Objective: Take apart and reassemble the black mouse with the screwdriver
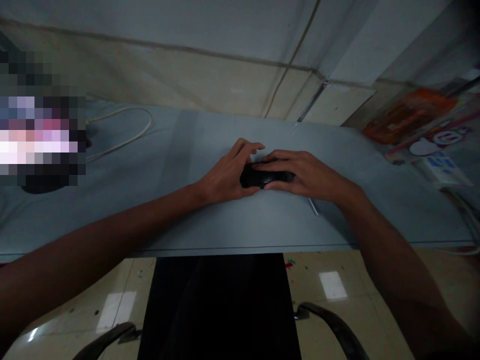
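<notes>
A smooth black object point(264, 177), perhaps a computer mouse or a case, lies between my two hands above the grey table point(225, 225). My left hand point(230, 172) wraps round its left end, with the thumb below and the index finger raised and bent. On the right side my right hand point(300, 172) holds it, fingers over the top and thumb along the lower edge. A thin silvery rod point(314, 206) lies on the table just below my right hand, partly hidden by it.
At the left stands a dark-based object, blurred out, with a pale cable point(148, 127) looping beside it. Orange packaging point(412, 112) and a white box point(442, 167) are at the right. A tiled wall backs the table; chair armrests point(337, 327) show below.
</notes>
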`<action>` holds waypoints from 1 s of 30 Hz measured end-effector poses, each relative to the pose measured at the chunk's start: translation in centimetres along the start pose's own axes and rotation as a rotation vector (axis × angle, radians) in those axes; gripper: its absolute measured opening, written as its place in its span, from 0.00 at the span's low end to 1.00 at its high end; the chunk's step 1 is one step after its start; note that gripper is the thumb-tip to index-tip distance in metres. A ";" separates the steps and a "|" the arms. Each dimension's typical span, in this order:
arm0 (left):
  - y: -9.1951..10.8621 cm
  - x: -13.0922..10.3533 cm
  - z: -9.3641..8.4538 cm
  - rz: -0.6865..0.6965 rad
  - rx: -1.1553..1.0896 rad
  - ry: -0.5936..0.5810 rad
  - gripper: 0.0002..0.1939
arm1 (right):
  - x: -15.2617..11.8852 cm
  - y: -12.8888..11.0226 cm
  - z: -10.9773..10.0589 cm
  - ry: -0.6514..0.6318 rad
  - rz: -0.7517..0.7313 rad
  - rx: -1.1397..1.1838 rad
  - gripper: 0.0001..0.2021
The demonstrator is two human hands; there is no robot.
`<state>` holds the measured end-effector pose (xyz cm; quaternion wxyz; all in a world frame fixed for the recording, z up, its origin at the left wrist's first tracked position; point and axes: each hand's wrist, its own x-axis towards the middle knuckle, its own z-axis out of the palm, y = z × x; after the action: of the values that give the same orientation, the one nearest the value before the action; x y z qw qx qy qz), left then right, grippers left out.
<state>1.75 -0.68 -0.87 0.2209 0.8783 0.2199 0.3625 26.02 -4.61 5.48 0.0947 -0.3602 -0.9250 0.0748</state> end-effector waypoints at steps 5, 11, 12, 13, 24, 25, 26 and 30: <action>-0.2 0.0 0.2 0.015 -0.018 0.025 0.41 | 0.2 -0.5 0.6 0.019 0.004 -0.027 0.26; 0.5 0.3 -0.3 -0.133 -0.089 0.204 0.24 | 0.3 0.5 0.0 0.269 0.263 0.043 0.26; 0.6 0.5 -0.5 -0.182 -0.065 0.236 0.21 | 0.3 0.7 -0.2 0.284 0.285 0.020 0.25; 0.8 0.6 -0.7 -0.230 -0.033 0.268 0.20 | 0.2 0.8 -0.4 0.279 0.294 -0.010 0.24; 1.7 0.8 -1.3 -0.440 -0.164 0.354 0.26 | 0.1 -0.3 1.3 -0.090 0.306 -0.536 0.19; 1.8 0.7 -1.2 -0.444 -0.171 0.344 0.26 | 0.2 -0.6 1.5 -0.086 0.295 -0.585 0.17; 1.8 0.7 -1.2 -0.450 -0.180 0.337 0.27 | 0.3 -0.8 1.6 -0.076 0.279 -0.633 0.16; 2.0 0.7 -1.3 -0.487 -0.208 0.325 0.29 | 0.6 -0.9 2.0 -0.030 0.175 -0.774 0.16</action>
<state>1.65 -1.62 1.44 0.3520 0.7030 0.4178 0.4553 24.57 -4.99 3.75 -0.0685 -0.4458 -0.8519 -0.2660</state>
